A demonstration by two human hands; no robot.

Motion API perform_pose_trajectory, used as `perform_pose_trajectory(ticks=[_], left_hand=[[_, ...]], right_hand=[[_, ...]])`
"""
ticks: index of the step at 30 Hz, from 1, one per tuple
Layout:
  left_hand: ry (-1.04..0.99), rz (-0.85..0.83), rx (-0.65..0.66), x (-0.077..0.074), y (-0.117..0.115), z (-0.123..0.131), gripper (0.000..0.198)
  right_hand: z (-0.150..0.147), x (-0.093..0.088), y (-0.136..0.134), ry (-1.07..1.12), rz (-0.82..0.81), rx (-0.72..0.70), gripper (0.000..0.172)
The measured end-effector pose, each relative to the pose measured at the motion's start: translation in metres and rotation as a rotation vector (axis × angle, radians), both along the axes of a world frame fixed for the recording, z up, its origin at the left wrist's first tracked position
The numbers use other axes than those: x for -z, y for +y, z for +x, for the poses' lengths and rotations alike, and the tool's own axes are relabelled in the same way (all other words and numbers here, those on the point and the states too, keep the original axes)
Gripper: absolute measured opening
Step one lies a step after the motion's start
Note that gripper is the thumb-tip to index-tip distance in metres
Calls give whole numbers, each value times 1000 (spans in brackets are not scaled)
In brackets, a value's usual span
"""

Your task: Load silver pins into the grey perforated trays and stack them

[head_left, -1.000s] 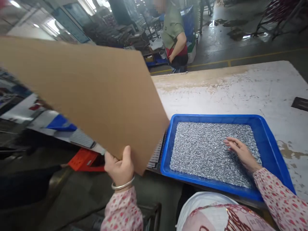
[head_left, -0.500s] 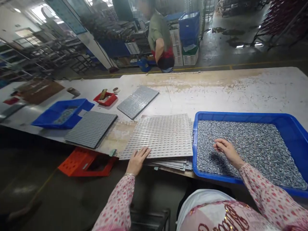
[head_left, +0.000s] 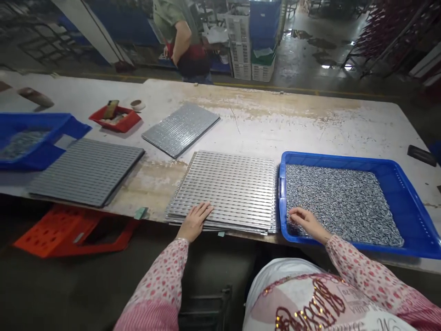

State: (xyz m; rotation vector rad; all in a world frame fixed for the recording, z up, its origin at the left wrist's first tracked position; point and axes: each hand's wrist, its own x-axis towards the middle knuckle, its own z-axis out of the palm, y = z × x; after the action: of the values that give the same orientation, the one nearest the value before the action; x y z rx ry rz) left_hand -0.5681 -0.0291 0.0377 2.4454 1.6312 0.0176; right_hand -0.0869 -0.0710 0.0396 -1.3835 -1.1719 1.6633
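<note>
Press the open left hand flat on the slotted plate stack while lightly raking metal pins in the blue tray with the curled right hand, grasp unclear.

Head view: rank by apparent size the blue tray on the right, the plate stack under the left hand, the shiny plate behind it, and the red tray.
1. blue tray
2. plate stack
3. shiny plate; it lies farther back, so its true size against the stack is unsure
4. red tray
</note>
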Motion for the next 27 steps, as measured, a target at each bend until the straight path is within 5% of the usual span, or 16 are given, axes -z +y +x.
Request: perform_pose_trajectory(ticks=[6, 11, 13, 17, 21, 24, 27], left_hand=[[-139, 26, -226, -2, -6, 28, 63], [-681, 395, -721, -2, -48, 116, 58], [-976, 343, -850, 7, -92, 167, 54], [-1004, 285, -958, 42, -210, 272, 43], [-1018, 329, -1267, 65, -337, 351, 43], [-1021, 507, -1566, 56, -433, 374, 36], [-1026, 817, -1820, 31, -522, 361, 28]], right_hand=[[-18, 8, -18, 34, 24, -210, 48], [-5, 1, -29, 37, 52, -271, 53], [8, 2, -41, 15, 78, -328, 52], [41, 24, -69, -56, 129, -516, 50], [54, 50, -101, -39, 102, -775, 48], [52, 51, -141, -4, 69, -949, 48], [49, 43, -186, 36, 68, -1083, 50]])
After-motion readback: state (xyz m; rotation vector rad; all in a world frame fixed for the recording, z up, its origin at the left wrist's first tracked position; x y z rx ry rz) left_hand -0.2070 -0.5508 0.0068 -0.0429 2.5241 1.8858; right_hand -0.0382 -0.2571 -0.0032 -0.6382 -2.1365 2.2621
